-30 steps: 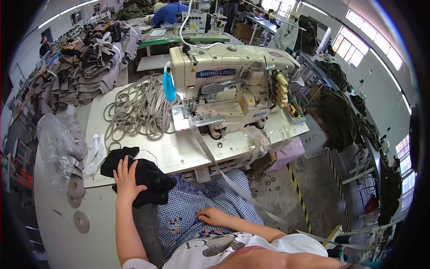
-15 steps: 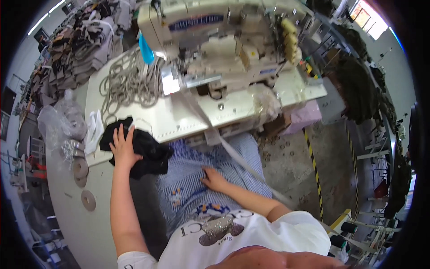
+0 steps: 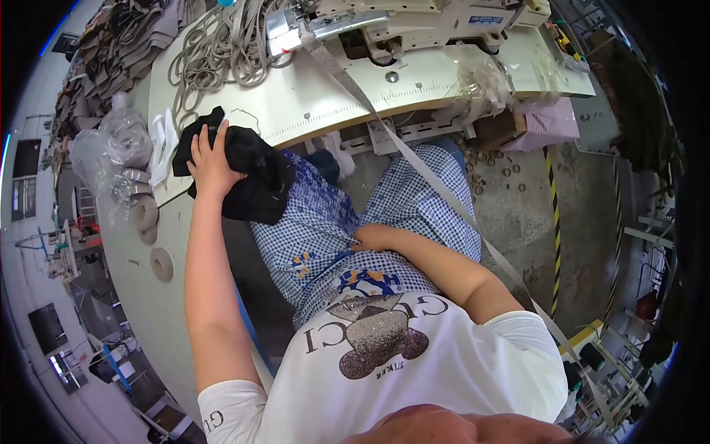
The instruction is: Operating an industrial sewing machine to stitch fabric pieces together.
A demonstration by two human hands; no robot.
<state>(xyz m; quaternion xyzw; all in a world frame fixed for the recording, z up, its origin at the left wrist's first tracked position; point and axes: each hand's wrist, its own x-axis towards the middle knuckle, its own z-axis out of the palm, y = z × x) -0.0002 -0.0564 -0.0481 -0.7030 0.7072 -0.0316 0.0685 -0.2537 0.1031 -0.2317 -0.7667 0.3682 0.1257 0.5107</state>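
Observation:
My left hand (image 3: 212,166) lies with fingers spread on a bunched black cloth (image 3: 255,177) at the table's left front corner. The cloth hangs partly over the edge onto my left thigh. My right hand (image 3: 375,237) rests low in my lap, its fingers curled into the blue-and-white checked apron (image 3: 310,259); the fingertips are hidden in the fold. A long grey woven strap (image 3: 421,172) runs from the sewing machine (image 3: 370,26) down past my right arm.
Loops of grey cord (image 3: 222,59) are heaped on the white machine table (image 3: 310,100). White cloth strips (image 3: 161,148), clear plastic wrap (image 3: 103,163) and tape rolls (image 3: 162,264) lie left. A pink box (image 3: 549,122) stands under the table's right side.
The view has tilted down, so the machine sits higher in it. My right hand has drawn back toward my body, and my knees show farther apart. My left hand stays on the black cloth.

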